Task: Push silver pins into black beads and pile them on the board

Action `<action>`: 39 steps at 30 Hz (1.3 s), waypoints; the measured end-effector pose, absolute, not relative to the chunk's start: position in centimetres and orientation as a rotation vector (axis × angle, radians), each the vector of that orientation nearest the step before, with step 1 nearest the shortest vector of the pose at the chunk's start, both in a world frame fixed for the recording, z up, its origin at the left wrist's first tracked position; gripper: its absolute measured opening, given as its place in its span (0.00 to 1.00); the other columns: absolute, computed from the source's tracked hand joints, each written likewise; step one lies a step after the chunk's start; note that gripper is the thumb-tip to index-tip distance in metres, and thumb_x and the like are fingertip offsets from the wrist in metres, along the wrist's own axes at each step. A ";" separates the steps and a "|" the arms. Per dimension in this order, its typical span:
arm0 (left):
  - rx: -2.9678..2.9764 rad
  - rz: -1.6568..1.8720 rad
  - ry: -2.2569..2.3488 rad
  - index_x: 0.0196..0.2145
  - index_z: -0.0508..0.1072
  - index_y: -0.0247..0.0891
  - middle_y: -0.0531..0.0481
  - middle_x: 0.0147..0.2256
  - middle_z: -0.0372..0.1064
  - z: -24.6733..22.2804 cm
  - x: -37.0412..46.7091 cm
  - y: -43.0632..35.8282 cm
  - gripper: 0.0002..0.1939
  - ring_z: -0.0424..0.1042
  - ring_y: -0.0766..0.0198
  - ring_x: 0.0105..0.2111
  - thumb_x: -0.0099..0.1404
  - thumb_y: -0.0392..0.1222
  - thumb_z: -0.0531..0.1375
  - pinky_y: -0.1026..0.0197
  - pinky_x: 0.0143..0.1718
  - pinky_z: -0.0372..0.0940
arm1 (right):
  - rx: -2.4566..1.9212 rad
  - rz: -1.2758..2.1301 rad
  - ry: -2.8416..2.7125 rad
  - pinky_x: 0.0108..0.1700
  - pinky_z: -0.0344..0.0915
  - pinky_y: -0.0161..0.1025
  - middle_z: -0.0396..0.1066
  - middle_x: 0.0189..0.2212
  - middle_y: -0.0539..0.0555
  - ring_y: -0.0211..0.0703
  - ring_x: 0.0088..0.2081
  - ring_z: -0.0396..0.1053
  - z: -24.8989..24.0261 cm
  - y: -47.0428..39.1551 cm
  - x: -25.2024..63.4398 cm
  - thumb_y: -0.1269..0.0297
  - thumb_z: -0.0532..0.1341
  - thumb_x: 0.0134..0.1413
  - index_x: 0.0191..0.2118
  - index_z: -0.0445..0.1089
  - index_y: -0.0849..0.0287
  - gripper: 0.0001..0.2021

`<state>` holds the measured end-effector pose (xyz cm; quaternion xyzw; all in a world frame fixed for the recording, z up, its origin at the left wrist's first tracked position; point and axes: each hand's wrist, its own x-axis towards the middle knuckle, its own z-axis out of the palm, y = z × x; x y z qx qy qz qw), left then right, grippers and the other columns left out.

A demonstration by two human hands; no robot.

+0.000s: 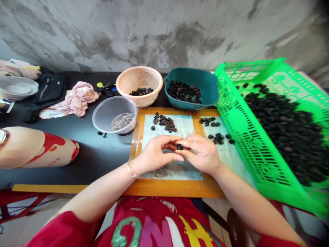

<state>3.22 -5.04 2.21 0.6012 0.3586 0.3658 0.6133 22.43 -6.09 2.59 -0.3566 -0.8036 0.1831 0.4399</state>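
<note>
Between my two hands, over the work mat, is a small black round part (180,146). The fingers and thumb of my left hand (156,152) close around its left side. Pinching it from the right is my right hand (202,151). Fingertips cover some of it, so its exact shape is hidden. A small heap of thin metal pins (162,171) lies under my left hand. Just beyond the hands sit several dark disc-shaped pieces with holes (166,121). To the right are loose black parts (219,138), some with short stems.
A green plastic crate (238,120) full of black parts borders the right side. Behind the mat stand a teal basin (210,87) and a peach basket (124,80), both holding dark pieces. A clear bowl (100,115) contains metal pins. At left are a large flask (38,147) and pink cloth (81,97).
</note>
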 end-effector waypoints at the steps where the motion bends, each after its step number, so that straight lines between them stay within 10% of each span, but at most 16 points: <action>1: 1.436 0.847 0.845 0.49 0.76 0.34 0.40 0.44 0.76 2.0 3.2 -5.1 0.30 0.77 0.59 0.38 0.49 0.46 0.74 0.57 0.44 0.72 | -0.881 0.446 -2.000 0.30 0.68 0.38 0.74 0.25 0.54 0.40 0.27 0.69 2.5 -6.0 22.5 0.67 0.65 0.58 0.38 0.79 0.60 0.05; 39: 0.571 0.546 0.740 0.23 0.77 0.30 0.49 0.21 0.75 1.7 3.1 -4.1 0.16 0.76 0.65 0.24 0.41 0.42 0.77 0.63 0.33 0.72 | -0.768 0.239 -2.280 0.30 0.64 0.40 0.74 0.28 0.55 0.43 0.28 0.66 3.1 -6.2 23.1 0.68 0.63 0.61 0.49 0.74 0.66 0.12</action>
